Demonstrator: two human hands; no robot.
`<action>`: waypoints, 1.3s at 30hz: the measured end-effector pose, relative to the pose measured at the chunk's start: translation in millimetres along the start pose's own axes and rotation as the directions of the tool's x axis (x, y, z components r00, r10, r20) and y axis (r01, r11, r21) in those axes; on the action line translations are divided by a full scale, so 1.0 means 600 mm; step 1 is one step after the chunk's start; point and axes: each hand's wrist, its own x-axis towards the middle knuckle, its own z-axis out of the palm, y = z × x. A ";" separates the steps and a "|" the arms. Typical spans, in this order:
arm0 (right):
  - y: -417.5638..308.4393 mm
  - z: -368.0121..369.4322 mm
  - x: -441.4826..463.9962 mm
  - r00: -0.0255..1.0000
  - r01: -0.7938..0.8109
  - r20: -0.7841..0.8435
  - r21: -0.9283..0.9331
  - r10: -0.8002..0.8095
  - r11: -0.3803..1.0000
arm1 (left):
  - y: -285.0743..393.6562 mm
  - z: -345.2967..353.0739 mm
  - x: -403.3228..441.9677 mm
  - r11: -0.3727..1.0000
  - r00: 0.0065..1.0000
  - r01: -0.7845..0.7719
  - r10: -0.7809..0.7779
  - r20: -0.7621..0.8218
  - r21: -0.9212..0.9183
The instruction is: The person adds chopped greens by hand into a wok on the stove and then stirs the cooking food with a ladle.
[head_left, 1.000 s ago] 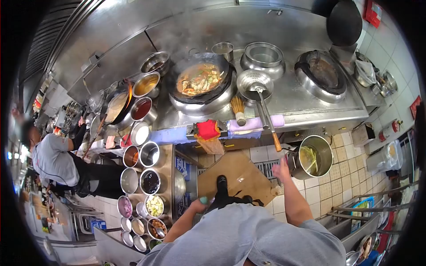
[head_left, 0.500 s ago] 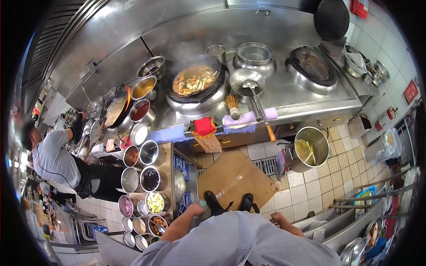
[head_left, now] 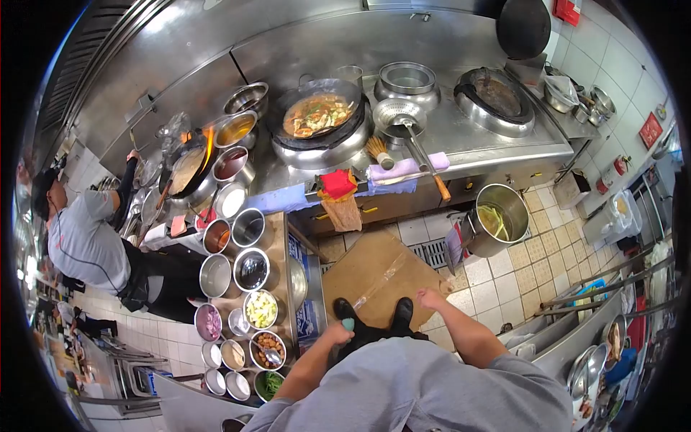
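My left hand (head_left: 335, 333) is low in front of my body, closed round a small teal object (head_left: 348, 324) whose kind I cannot make out. My right hand (head_left: 431, 299) hangs over the floor by my right shoe, with nothing seen in it and its fingers partly stretched out. Ahead, a wok (head_left: 317, 101) of vegetables in reddish sauce sits on the burner. Right of it, a perforated strainer (head_left: 389, 113) rests over a pot, with a wooden-handled ladle (head_left: 430, 169) lying across it. A bamboo brush (head_left: 378, 153) is beside them.
Metal containers of sauces and ingredients, such as chopped vegetables (head_left: 261, 308), line the left counter. A tall steel pot (head_left: 498, 219) stands on the right floor. Cardboard (head_left: 381, 277) lies underfoot. A co-worker (head_left: 90, 234) is at the left beside a wok (head_left: 188, 173) with flame.
My right hand has moved forward and left, and its arm now reaches out further. My left hand has shifted slightly right, still closed. The co-worker's arm reaches further forward.
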 end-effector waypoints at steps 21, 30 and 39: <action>-0.013 -0.052 -0.222 0.882 -0.454 -0.245 -0.216 0.402 0.865 | -0.141 0.077 -0.045 0.981 0.984 0.180 -0.178 0.025 -0.067; -0.015 0.001 -0.271 0.948 -0.317 -0.119 -0.365 0.294 0.875 | -0.184 0.171 0.029 0.993 0.993 0.101 -0.104 0.050 0.060; -0.018 0.018 -0.205 0.946 -0.317 -0.137 -0.187 0.295 0.930 | -0.110 0.061 -0.035 0.995 0.991 0.098 -0.099 -0.091 -0.019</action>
